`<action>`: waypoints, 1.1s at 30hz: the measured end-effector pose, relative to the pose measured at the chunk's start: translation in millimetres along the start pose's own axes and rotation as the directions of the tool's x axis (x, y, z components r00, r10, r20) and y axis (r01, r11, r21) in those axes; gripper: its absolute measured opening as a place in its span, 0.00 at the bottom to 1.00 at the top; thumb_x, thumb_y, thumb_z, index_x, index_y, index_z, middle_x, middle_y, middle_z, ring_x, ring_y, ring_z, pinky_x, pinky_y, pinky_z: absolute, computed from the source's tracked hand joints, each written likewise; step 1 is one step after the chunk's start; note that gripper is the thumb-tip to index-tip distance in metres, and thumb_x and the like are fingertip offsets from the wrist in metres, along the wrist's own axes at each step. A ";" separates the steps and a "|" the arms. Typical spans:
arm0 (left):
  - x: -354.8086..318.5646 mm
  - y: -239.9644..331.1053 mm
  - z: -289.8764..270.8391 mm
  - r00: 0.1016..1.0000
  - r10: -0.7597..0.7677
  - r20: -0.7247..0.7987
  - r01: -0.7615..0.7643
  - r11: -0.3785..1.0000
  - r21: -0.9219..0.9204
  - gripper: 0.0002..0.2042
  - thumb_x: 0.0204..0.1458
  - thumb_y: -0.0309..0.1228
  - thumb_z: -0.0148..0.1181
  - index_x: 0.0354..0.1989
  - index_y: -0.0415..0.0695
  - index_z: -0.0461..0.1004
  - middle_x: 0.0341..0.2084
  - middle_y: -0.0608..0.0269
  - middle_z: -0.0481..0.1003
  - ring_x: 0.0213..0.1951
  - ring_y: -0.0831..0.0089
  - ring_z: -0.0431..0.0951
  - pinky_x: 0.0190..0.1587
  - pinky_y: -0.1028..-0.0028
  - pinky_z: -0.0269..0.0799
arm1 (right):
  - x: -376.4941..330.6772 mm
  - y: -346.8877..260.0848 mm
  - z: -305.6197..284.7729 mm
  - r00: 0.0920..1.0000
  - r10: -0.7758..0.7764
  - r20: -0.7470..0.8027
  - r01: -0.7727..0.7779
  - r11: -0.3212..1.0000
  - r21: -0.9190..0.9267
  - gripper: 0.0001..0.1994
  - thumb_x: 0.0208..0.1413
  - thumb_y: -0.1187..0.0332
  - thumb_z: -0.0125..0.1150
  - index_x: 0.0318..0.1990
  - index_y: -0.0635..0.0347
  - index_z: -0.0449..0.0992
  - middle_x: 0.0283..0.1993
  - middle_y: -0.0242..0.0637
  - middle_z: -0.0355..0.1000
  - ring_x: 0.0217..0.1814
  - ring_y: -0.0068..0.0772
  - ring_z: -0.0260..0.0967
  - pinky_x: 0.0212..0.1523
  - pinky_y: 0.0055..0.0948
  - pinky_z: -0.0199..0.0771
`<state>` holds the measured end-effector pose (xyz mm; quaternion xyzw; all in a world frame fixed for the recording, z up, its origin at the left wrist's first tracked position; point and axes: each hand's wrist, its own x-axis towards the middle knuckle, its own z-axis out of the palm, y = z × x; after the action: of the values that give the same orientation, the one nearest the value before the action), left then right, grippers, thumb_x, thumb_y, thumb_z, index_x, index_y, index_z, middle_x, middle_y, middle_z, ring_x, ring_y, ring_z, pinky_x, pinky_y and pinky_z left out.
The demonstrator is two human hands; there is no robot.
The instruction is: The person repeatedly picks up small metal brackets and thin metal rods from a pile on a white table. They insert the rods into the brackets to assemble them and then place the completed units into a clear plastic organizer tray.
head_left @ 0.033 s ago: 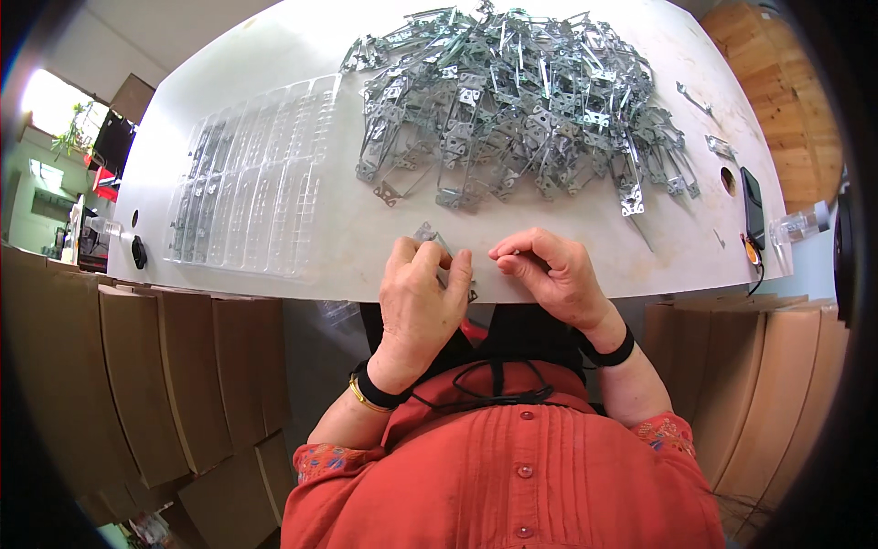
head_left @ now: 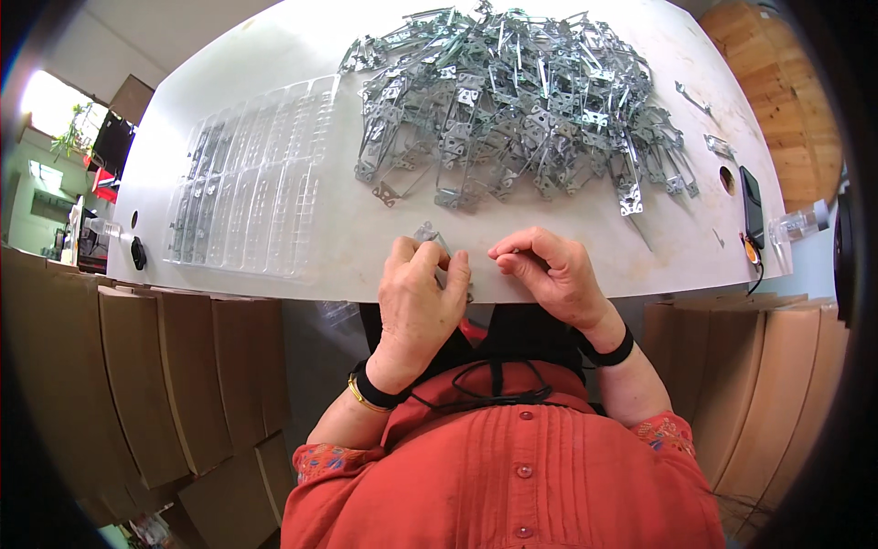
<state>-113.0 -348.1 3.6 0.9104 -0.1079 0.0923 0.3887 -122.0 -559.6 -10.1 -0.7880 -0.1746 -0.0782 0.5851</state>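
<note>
My left hand (head_left: 422, 293) is closed around a thin metal bracket (head_left: 428, 233) at the near edge of the table. One end of the bracket sticks out beyond the fingers, and its middle is hidden under the hand. Just to the right, my right hand (head_left: 553, 274) is pinched with thumb and forefinger together, apart from the bracket; what it holds, if anything, is too small to tell. Farther back lies a large tangled heap of similar metal brackets (head_left: 512, 110). On the left sits a clear plastic tray (head_left: 274, 192) with long slots, its leftmost slots filled with metal pieces.
At the table's right edge are a dark phone (head_left: 752, 203), a round hole (head_left: 727, 180) and a clear plastic bottle (head_left: 797, 226). Loose metal pieces (head_left: 720, 146) lie near them. Cardboard boxes (head_left: 192, 375) stand below the table on both sides.
</note>
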 end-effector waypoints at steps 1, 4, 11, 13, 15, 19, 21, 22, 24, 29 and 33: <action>0.3 1.1 -1.1 1.000 -0.001 0.004 0.001 1.000 -0.006 0.11 0.59 0.32 0.69 0.31 0.37 0.77 0.33 0.51 0.74 0.32 0.56 0.75 0.35 0.61 0.71 | -0.3 -0.4 0.5 1.000 0.012 -0.017 -0.012 1.000 0.022 0.06 0.64 0.76 0.68 0.46 0.61 0.80 0.39 0.35 0.81 0.38 0.25 0.79 0.39 0.26 0.78; 1.6 4.0 -6.9 0.999 0.048 -0.011 -0.048 0.999 0.013 0.08 0.58 0.27 0.67 0.31 0.37 0.77 0.35 0.50 0.74 0.35 0.55 0.76 0.39 0.61 0.72 | -2.2 0.8 2.3 0.996 0.047 -0.069 -0.042 0.996 0.080 0.05 0.67 0.75 0.66 0.48 0.62 0.80 0.39 0.34 0.80 0.39 0.22 0.78 0.40 0.24 0.78; 2.3 12.6 -8.7 0.973 0.229 -0.003 -0.227 0.965 0.133 0.05 0.55 0.24 0.67 0.31 0.37 0.76 0.38 0.50 0.76 0.40 0.52 0.76 0.43 0.58 0.72 | -0.5 3.3 5.9 0.965 0.086 -0.247 -0.059 0.992 0.116 0.08 0.72 0.72 0.61 0.54 0.63 0.79 0.43 0.34 0.82 0.40 0.21 0.79 0.43 0.23 0.80; 2.9 13.5 -5.0 0.968 0.250 0.019 -0.250 0.960 0.124 0.05 0.55 0.24 0.68 0.31 0.38 0.76 0.39 0.51 0.76 0.40 0.52 0.76 0.43 0.57 0.72 | -0.4 3.6 5.7 0.941 0.106 -0.321 -0.061 0.987 0.146 0.09 0.73 0.71 0.60 0.55 0.63 0.79 0.44 0.34 0.82 0.41 0.21 0.79 0.44 0.23 0.81; 3.7 14.5 -2.8 0.960 0.277 0.037 -0.280 0.953 0.115 0.05 0.54 0.24 0.68 0.32 0.38 0.76 0.39 0.51 0.76 0.41 0.51 0.76 0.43 0.57 0.72 | 0.4 5.0 5.4 0.913 0.127 -0.389 -0.054 0.980 0.194 0.10 0.74 0.71 0.59 0.57 0.63 0.79 0.45 0.34 0.82 0.42 0.21 0.80 0.46 0.23 0.81; 2.2 13.9 0.0 0.961 0.266 0.071 -0.271 0.960 0.066 0.06 0.54 0.23 0.68 0.33 0.38 0.76 0.39 0.52 0.76 0.41 0.51 0.76 0.44 0.57 0.72 | 0.2 7.6 5.9 0.905 0.121 -0.408 -0.038 0.978 0.204 0.12 0.74 0.70 0.57 0.59 0.63 0.79 0.47 0.35 0.82 0.44 0.21 0.80 0.49 0.23 0.81; 1.4 10.9 1.3 0.956 0.284 0.068 -0.288 0.955 0.065 0.06 0.54 0.23 0.69 0.33 0.38 0.76 0.39 0.51 0.76 0.41 0.50 0.76 0.44 0.57 0.72 | -0.4 9.2 6.4 0.908 0.116 -0.403 -0.042 0.981 0.190 0.12 0.74 0.70 0.57 0.59 0.63 0.78 0.48 0.36 0.82 0.45 0.22 0.80 0.49 0.23 0.81; 0.8 10.7 1.5 0.955 0.290 0.064 -0.294 0.954 0.063 0.06 0.54 0.23 0.68 0.34 0.38 0.76 0.40 0.51 0.76 0.42 0.50 0.76 0.45 0.57 0.72 | -0.5 8.9 6.6 0.909 0.115 -0.400 -0.047 0.983 0.176 0.12 0.74 0.70 0.57 0.60 0.63 0.78 0.49 0.36 0.82 0.46 0.22 0.81 0.50 0.23 0.81; -0.8 10.5 1.9 0.952 0.302 0.055 -0.306 0.950 0.061 0.06 0.55 0.24 0.68 0.35 0.38 0.76 0.41 0.50 0.76 0.42 0.49 0.76 0.46 0.56 0.72 | -0.4 7.8 6.8 0.913 0.113 -0.393 -0.059 0.987 0.147 0.13 0.74 0.70 0.57 0.60 0.64 0.78 0.49 0.37 0.82 0.47 0.23 0.81 0.51 0.24 0.81; -8.3 9.1 8.4 0.942 0.334 0.030 -0.335 0.938 0.090 0.05 0.58 0.25 0.66 0.40 0.39 0.78 0.45 0.48 0.77 0.45 0.49 0.76 0.49 0.55 0.72 | 0.1 7.7 7.7 0.916 0.115 -0.384 -0.068 0.989 0.134 0.13 0.74 0.71 0.57 0.60 0.65 0.78 0.51 0.39 0.81 0.50 0.26 0.81 0.52 0.26 0.81; -10.4 9.9 7.9 0.935 0.349 0.058 -0.353 0.929 0.110 0.06 0.58 0.25 0.66 0.42 0.39 0.78 0.47 0.48 0.77 0.46 0.49 0.77 0.51 0.55 0.72 | -0.5 7.9 8.1 0.911 0.107 -0.398 -0.063 0.990 0.123 0.14 0.74 0.74 0.55 0.62 0.67 0.76 0.53 0.40 0.81 0.52 0.27 0.81 0.54 0.27 0.81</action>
<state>-124.9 -359.3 2.4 0.8994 -0.2705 0.1493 0.3092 -120.3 -554.0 -19.8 -0.7290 -0.0195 -0.2042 0.6531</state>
